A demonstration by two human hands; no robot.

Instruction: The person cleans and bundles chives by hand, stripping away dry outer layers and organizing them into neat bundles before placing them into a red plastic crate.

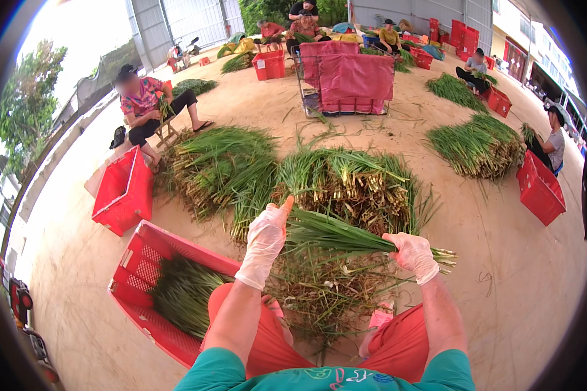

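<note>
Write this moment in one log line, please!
right hand: grips green bundle | left hand: near bundle's leafy end | red crate: lower left, greens inside

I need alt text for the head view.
A whitish-gloved right hand grips a bunch of long green leafy stalks; the similarly gloved left hand is near the bunch's leafy end. A red plastic crate holding long green leaves stands at lower left.
</note>
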